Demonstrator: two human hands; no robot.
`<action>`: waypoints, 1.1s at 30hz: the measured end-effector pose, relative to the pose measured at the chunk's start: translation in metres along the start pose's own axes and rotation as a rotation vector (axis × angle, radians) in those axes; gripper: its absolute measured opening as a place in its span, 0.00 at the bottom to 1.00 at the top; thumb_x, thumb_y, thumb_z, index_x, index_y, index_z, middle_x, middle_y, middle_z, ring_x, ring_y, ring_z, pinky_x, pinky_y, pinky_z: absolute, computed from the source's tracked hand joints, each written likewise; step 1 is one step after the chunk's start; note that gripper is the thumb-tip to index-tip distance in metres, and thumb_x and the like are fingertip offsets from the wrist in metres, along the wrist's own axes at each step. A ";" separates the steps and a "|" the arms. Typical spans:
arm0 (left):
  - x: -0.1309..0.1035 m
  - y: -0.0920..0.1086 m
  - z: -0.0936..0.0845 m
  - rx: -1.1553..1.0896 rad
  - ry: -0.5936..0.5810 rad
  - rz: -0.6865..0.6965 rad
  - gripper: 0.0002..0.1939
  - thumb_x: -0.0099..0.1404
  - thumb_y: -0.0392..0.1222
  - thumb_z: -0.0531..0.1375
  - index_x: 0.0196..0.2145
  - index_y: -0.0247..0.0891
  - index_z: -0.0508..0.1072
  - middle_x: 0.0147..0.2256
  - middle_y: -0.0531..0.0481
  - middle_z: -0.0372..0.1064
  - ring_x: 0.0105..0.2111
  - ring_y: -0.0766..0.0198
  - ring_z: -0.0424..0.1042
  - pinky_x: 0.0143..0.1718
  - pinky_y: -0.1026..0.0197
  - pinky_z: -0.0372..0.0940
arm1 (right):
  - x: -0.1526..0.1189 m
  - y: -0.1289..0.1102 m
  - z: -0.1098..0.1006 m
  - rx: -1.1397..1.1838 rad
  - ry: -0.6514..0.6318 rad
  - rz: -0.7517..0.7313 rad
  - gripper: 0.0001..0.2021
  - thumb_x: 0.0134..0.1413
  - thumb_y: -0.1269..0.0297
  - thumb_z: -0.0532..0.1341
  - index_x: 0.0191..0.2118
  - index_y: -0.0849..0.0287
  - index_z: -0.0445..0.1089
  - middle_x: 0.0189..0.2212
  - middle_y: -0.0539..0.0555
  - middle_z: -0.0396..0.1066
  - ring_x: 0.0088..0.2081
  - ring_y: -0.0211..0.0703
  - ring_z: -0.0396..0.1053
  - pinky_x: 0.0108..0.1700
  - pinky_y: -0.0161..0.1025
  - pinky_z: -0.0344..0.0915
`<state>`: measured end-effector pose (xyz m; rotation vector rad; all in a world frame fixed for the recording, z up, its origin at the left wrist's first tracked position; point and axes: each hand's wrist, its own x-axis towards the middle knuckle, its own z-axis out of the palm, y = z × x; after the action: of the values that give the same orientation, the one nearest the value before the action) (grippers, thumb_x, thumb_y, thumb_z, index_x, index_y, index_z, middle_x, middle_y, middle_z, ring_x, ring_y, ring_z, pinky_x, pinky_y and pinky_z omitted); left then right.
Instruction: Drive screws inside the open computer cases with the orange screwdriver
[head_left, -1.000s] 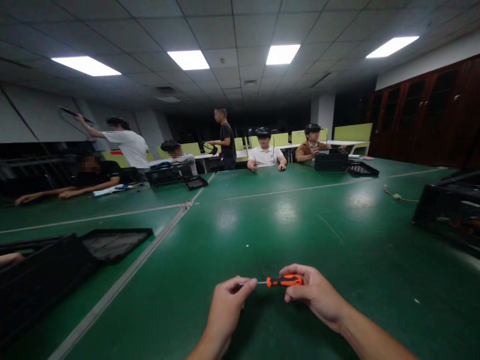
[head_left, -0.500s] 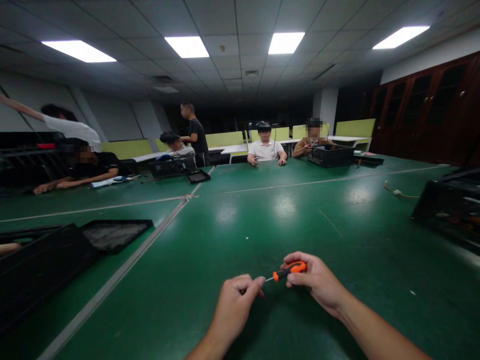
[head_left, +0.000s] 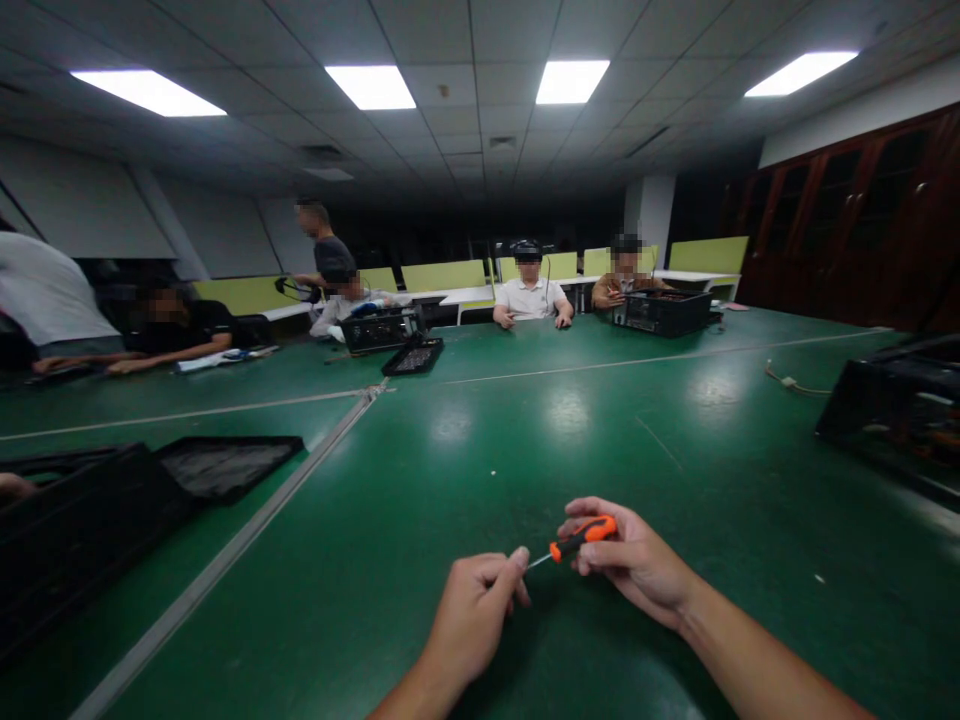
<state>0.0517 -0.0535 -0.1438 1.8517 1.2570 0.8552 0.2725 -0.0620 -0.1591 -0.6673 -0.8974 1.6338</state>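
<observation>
Between my two hands, above the green table, is a screwdriver point(head_left: 582, 538) with an orange and black handle and a thin metal shaft. My left hand point(head_left: 478, 603) is closed, thumb against fingers, pinching the far end of the shaft, so the tip is hidden. On the handle, my right hand point(head_left: 636, 558) curls its thumb and fingers around the sides. The handle points up and to the right, the shaft down and to the left.
The green table point(head_left: 420, 500) has a grey seam on the left. A black computer case point(head_left: 82, 530) and panel point(head_left: 232, 465) lie left; another case point(head_left: 900, 410) stands right beside a cable point(head_left: 787, 381). Several people sit across the table, two with cases point(head_left: 664, 312).
The screwdriver handle has risen slightly in my right hand, with my left hand still on the shaft. Across the table at left, a case and its panel have shifted right, and standing people have moved left.
</observation>
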 end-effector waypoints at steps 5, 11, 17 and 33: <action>-0.001 0.003 0.001 0.037 -0.020 0.036 0.20 0.64 0.51 0.59 0.22 0.36 0.78 0.21 0.51 0.66 0.25 0.64 0.64 0.28 0.64 0.55 | 0.001 0.004 -0.005 -0.026 0.000 -0.012 0.25 0.42 0.74 0.72 0.50 0.60 0.71 0.40 0.56 0.75 0.33 0.38 0.71 0.37 0.35 0.65; -0.002 0.007 -0.001 0.064 -0.020 0.051 0.13 0.61 0.48 0.63 0.27 0.37 0.81 0.25 0.49 0.72 0.27 0.62 0.67 0.30 0.63 0.57 | 0.000 0.000 -0.002 -0.046 0.007 -0.011 0.25 0.41 0.74 0.72 0.49 0.60 0.71 0.39 0.55 0.75 0.29 0.36 0.69 0.31 0.32 0.62; -0.003 0.010 0.004 0.043 -0.095 0.044 0.16 0.63 0.50 0.60 0.26 0.37 0.81 0.24 0.49 0.74 0.27 0.61 0.69 0.31 0.63 0.59 | -0.002 -0.008 -0.001 -0.036 0.008 -0.007 0.25 0.40 0.74 0.72 0.48 0.60 0.72 0.36 0.53 0.75 0.22 0.32 0.64 0.25 0.32 0.60; -0.002 0.001 0.000 -0.027 -0.123 0.105 0.26 0.68 0.56 0.52 0.30 0.34 0.80 0.23 0.48 0.71 0.23 0.64 0.67 0.27 0.64 0.60 | -0.028 -0.014 0.023 -0.111 0.120 -0.133 0.18 0.49 0.55 0.69 0.43 0.58 0.73 0.25 0.51 0.70 0.24 0.39 0.63 0.28 0.38 0.60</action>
<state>0.0514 -0.0551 -0.1430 1.9318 1.0757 0.7961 0.2680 -0.0922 -0.1353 -0.7580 -0.9298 1.4190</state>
